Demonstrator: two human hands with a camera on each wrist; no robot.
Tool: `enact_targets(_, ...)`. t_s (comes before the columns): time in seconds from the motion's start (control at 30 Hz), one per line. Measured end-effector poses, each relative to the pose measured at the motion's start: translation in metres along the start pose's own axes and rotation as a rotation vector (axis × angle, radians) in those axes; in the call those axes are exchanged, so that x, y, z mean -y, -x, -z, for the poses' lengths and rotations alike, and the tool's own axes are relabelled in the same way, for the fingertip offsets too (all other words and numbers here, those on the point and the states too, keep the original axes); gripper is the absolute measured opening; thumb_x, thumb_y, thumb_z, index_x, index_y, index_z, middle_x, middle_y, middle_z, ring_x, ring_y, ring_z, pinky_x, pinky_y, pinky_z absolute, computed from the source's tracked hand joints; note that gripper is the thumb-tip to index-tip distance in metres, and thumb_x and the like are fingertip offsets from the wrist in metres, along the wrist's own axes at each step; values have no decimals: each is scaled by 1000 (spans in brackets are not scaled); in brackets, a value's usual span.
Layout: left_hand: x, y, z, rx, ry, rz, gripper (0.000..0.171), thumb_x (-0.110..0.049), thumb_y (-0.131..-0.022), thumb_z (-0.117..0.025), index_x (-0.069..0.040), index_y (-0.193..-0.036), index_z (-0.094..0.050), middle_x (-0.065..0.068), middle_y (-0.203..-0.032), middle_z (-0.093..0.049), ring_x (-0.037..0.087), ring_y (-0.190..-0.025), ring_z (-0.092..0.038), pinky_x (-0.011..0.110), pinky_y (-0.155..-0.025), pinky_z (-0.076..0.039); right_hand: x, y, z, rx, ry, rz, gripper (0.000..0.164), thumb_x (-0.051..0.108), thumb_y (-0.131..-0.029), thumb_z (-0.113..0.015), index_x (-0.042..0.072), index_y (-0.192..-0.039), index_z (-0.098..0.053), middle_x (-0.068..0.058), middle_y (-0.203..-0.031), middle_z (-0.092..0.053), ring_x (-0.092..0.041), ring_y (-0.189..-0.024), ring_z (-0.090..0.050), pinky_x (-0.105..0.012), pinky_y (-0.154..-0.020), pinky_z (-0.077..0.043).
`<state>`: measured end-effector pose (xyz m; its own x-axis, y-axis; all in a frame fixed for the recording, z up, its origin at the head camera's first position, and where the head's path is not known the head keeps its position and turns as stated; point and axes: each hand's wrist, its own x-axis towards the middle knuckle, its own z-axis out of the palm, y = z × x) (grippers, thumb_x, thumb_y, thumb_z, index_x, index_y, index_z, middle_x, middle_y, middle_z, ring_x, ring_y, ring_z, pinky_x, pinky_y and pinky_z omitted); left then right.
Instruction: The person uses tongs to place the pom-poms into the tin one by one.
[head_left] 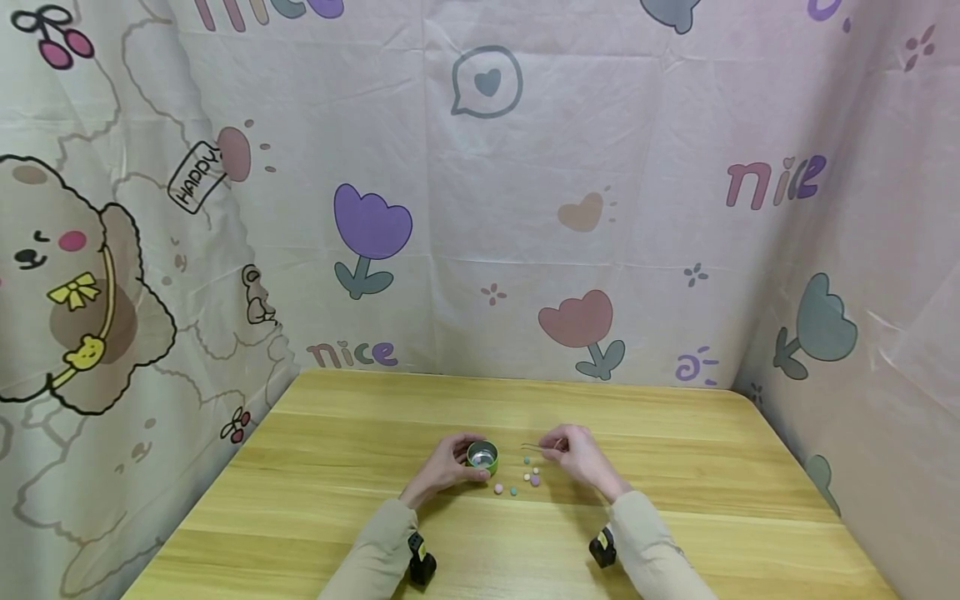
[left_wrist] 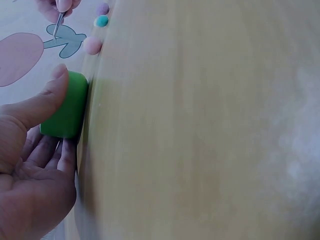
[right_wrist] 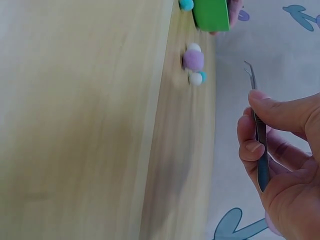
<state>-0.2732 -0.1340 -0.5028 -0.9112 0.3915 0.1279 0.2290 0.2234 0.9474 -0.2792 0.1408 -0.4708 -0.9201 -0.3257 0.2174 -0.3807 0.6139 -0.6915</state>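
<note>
My left hand grips a small round green tin, its thumb on the near side and fingers around the far side. The tin stands upright on the table, mouth up, with a shiny inside; no contents can be made out. My right hand pinches metal tweezers between thumb and fingers. Their bent tips, slightly apart with nothing between them, point left toward the tin, above the table. Between the hands lie several small pom-poms: a pink one, a purple one, teal ones and whitish ones.
The wood-grain table extends on all sides of the hands. A printed cloth hangs behind it and at both sides. Black wrist cameras are strapped at the sleeves.
</note>
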Motion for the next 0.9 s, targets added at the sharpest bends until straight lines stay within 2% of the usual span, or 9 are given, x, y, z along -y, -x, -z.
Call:
enact_targets(0.33, 0, -1, -1, -15, -25, -3, 63, 0, -80, -82, 14, -134, -51, 32, -132, -57, 49, -129, -54, 58, -117, -40, -7, 4, 9, 6, 3, -23, 11, 2, -88, -71, 3, -98, -76, -8, -93, -73, -13, -79, -61, -17, -65, -53)
enact_targets(0.63, 0, -1, -1, -17, -29, -6, 63, 0, -80, -82, 14, -134, -52, 32, -132, -57, 49, -129, -54, 58, -117, -40, -16, 8, 17, 69, 22, 31, 11, 1, -87, -71, 1, -97, -76, -9, -91, -75, -11, -76, -60, -17, -65, -52)
enact_targets(0.9, -1, 0, -1, -19, -28, -4, 64, 0, -80, -82, 15, -134, -51, 33, -133, -57, 49, -130, -53, 58, -117, -40, -18, 12, 19, 113, 10, 45, 11, 0, -87, -71, -1, -97, -76, -8, -88, -74, -9, -74, -60, -16, -64, -52)
